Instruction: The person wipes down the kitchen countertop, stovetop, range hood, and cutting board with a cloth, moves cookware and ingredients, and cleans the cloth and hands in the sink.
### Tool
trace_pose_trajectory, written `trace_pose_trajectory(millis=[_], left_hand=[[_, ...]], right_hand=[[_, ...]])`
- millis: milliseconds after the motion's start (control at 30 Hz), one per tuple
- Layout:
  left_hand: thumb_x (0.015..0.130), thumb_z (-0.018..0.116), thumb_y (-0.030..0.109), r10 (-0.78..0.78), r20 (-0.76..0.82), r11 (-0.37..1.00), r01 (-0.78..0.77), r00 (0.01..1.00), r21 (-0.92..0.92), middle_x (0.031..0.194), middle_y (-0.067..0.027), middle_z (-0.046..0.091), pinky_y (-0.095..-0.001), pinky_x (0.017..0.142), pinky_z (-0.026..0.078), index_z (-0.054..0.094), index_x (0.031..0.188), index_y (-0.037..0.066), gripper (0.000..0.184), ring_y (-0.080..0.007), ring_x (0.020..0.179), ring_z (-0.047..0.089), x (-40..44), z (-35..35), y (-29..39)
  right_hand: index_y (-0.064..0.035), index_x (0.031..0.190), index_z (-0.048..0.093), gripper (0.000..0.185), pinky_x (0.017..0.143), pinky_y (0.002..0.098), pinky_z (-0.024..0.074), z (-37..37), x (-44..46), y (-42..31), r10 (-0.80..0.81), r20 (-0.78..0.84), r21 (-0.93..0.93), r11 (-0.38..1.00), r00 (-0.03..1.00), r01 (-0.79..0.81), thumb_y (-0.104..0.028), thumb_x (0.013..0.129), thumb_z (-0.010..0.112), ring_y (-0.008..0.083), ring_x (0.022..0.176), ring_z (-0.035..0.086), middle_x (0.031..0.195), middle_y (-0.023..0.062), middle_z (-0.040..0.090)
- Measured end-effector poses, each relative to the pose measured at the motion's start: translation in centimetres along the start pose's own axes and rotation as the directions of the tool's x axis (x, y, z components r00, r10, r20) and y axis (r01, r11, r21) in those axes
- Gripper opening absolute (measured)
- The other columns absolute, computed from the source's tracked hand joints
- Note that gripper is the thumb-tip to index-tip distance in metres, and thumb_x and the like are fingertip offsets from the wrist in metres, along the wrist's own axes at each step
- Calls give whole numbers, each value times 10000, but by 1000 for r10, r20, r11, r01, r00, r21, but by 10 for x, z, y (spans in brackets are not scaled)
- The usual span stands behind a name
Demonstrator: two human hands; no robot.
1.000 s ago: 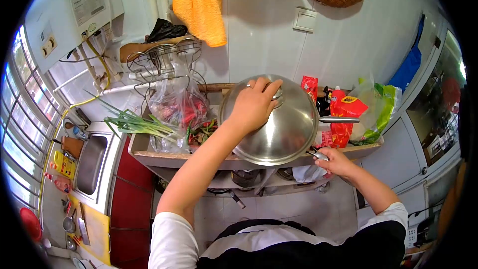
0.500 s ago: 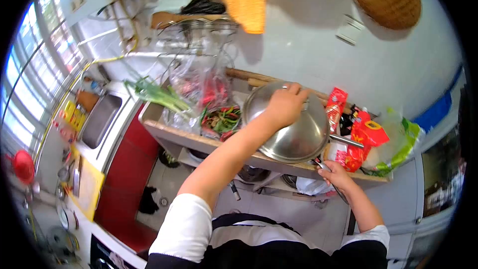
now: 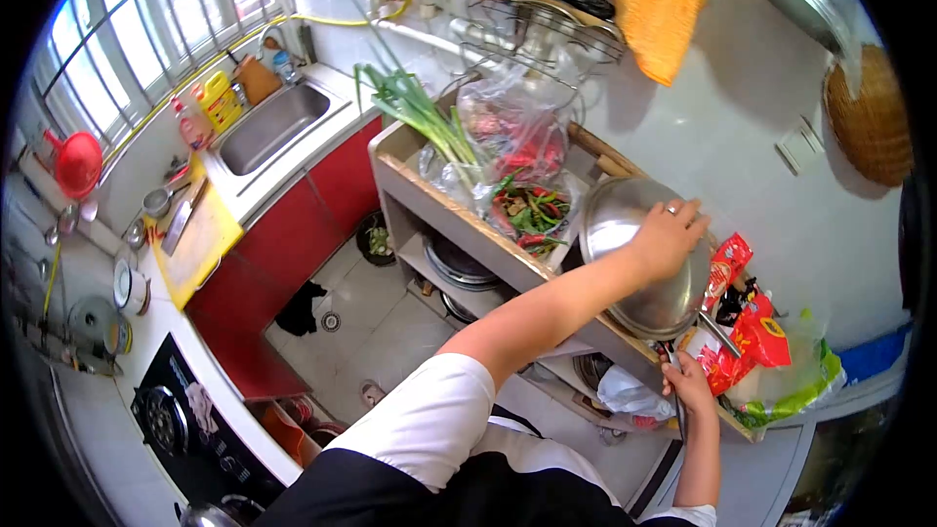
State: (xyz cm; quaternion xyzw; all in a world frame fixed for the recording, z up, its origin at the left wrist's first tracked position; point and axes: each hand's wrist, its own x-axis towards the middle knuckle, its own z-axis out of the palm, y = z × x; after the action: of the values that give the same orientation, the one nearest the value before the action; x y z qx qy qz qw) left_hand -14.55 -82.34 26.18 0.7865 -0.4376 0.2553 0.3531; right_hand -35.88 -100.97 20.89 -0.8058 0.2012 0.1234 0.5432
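A round metal lid (image 3: 625,210) covers a pan on the shelf unit, and a metal handle (image 3: 720,334) sticks out at its front right. My left hand (image 3: 669,234) lies over the middle of the lid with fingers curled down, hiding what is under the palm. Just below the lid, at the unit's front edge, my right hand (image 3: 691,383) is closed round a thin utensil with a long metal-and-dark handle (image 3: 680,418); its kind cannot be made out. Red packets (image 3: 747,340) lie close to the right hand.
Left of the lid are peppers (image 3: 532,210) in a plastic bag and green onions (image 3: 420,117). A sink (image 3: 278,127), a yellow cutting board (image 3: 210,244) with a cleaver (image 3: 183,220), and a stove (image 3: 185,420) line the left counter. An orange towel (image 3: 659,5) hangs above.
The head view has swung left, bringing more of the sink and stove into sight. My left hand stays on the lid and my right hand still grips the thin utensil.
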Motion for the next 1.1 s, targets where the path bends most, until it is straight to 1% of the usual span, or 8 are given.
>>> trace_pose_trajectory(millis=[433,533,733,933,1000,1033,1067,1100], left_hand=[[756,620,105,90,25,980,-85,996,-178,1169,-147,543,-430,795,491,586,1129,75,376,-326,1018,569,-138,-100,-14],[782,608,134,-93,145,990,107,985,-92,920,-83,604,-416,687,510,661,867,79,115,-292,837,611,-162,-117,-47],[786,668,266,-507,-229,806,551,831,215,964,-145,595,-453,720,510,630,1027,86,303,-349,865,613,-177,-143,-130],[762,710,319,-582,-125,744,588,804,316,1076,-159,569,-438,794,508,585,1165,76,487,-362,983,586,-167,-134,-170],[752,716,319,-535,-106,766,534,838,358,1090,-153,567,-431,811,504,574,1189,78,518,-354,1019,573,-162,-127,-173],[754,709,308,-573,-58,755,554,817,351,1125,-149,562,-442,845,487,564,1210,88,527,-351,1052,556,-158,-125,-173],[755,703,297,-609,-11,742,575,793,346,1161,-145,557,-453,878,470,554,1231,98,537,-348,1085,540,-154,-123,-173],[755,703,297,-609,-17,740,576,793,346,1161,-145,557,-453,878,470,554,1231,98,537,-348,1085,540,-155,-117,-176]], right_hand=[[-37,964,588,93,441,222,404,-4,-2,-6,-14,-102,-91,996,995,5,-96,894,603,72,500,465,658,-17,507],[-41,938,586,82,444,224,403,-22,5,7,-38,-83,-86,996,996,31,-105,892,609,72,504,472,661,-11,514],[-44,934,584,105,486,229,450,-24,5,11,12,-81,-84,996,997,-19,-113,875,635,79,534,513,705,7,561],[-8,993,586,180,543,237,492,-17,-2,8,-30,-123,25,999,992,34,-91,854,664,93,649,563,801,21,594],[-4,1032,584,251,630,286,507,-15,-7,3,-46,-133,-43,998,990,41,-85,817,684,153,707,594,844,54,608],[-5,1048,577,285,677,313,503,-5,-22,-14,-257,-254,-509,855,932,97,-94,801,688,181,767,602,862,72,608],[-6,1064,570,320,723,340,499,9,-37,-39,-489,-253,-858,512,835,41,-103,785,692,209,827,611,880,91,607],[-1,1096,572,381,810,379,471,23,-45,-63,-519,-330,-830,558,788,21,-109,750,690,279,912,606,941,136,608]])
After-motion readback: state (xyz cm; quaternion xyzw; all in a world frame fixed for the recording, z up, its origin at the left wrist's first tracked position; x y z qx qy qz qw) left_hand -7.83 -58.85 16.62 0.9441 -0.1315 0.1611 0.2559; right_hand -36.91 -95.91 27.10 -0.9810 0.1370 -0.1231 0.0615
